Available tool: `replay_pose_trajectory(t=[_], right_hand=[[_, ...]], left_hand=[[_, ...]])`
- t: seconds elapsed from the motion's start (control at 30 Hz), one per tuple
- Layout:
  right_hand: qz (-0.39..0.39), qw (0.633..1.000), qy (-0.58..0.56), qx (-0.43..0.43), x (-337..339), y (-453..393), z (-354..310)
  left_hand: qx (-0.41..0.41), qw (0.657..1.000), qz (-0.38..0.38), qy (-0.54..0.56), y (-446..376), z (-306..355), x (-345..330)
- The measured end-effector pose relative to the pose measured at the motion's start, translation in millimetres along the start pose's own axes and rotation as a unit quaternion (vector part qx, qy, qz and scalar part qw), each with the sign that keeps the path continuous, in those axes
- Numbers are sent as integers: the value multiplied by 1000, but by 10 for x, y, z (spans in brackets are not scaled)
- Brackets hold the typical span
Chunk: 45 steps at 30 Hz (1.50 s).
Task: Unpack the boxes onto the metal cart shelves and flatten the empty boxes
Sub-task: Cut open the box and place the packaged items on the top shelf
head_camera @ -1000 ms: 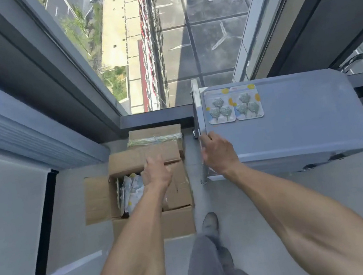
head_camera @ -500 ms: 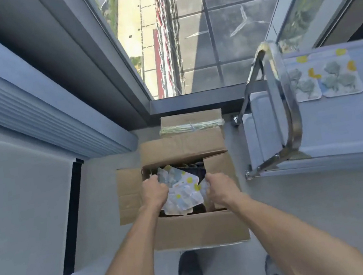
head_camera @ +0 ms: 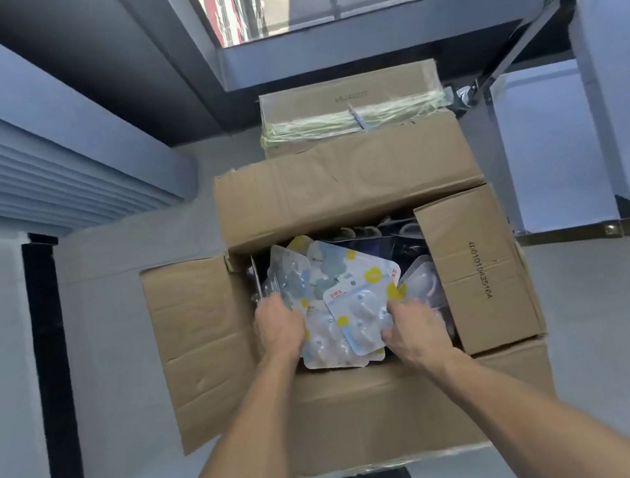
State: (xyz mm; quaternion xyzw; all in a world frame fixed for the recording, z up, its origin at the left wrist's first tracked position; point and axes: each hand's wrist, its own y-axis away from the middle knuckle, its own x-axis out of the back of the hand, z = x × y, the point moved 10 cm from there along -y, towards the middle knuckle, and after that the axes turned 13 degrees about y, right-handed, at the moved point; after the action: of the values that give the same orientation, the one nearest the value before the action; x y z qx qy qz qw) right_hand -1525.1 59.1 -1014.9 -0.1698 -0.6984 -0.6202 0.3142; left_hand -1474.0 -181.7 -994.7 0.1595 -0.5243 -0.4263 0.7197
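Head cam: both hands are in the open box (head_camera: 358, 411), left hand (head_camera: 280, 328) gripping the packs (head_camera: 351, 303) at 9 o'clock, right hand (head_camera: 411, 329) curled round their 3 o'clock edge, cart (head_camera: 552, 149) off at 2 o'clock.

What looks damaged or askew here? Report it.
The open box has a creased far flap, and its blister packs lie jumbled at angles, gripped by both the left hand and right hand. Nothing spilled.
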Motion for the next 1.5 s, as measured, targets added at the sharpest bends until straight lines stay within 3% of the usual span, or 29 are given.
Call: replay_pose_trajectory(t=[0.07, 0.2, 0.23, 0.33, 0.4, 0.47, 0.57, 0.73, 0.8, 0.9, 1.07, 1.33, 1.5], right_hand=[[18, 1000, 15, -13, -150, -74, -74], [49, 998, 15, -39, -315, -110, -102], [55, 997, 12, -44, -340, -124, -82], [62, 996, -21, -55, -377, -155, -11], [60, 996, -30, -54, -378, -143, 10], [70, 995, -49, -56, -345, -97, 24], [122, 989, -51, -59, -190, 24, -50], [163, 985, -54, -15, -119, 17, -278], [132, 990, -39, -32, -198, -117, -235], [100, 993, -25, -60, -273, -204, -141], [133, 987, -42, -77, -246, -118, -27], [154, 979, -106, -83, 34, 150, -118], [179, 970, -150, -69, 1078, 609, -58]], left_hand=[[5, 999, 35, 24, -207, -46, -38], [100, 993, 40, 36, -384, -210, -293], [87, 993, 76, 30, -350, -172, -274], [-70, 979, 190, -12, 24, 93, -222], [-26, 986, 161, -11, 294, -131, -419], [100, 990, 101, -2, 496, -517, -640], [182, 979, -6, -94, 582, -775, -890], [149, 984, 63, -70, 324, -731, -738], [119, 986, 84, -87, 284, -663, -673], [58, 989, 70, -120, 314, -521, -708], [-38, 983, 29, -179, 326, -307, -910], [-3, 991, 28, -128, 433, -124, -687], [31, 995, 75, -63, 850, 329, -1]])
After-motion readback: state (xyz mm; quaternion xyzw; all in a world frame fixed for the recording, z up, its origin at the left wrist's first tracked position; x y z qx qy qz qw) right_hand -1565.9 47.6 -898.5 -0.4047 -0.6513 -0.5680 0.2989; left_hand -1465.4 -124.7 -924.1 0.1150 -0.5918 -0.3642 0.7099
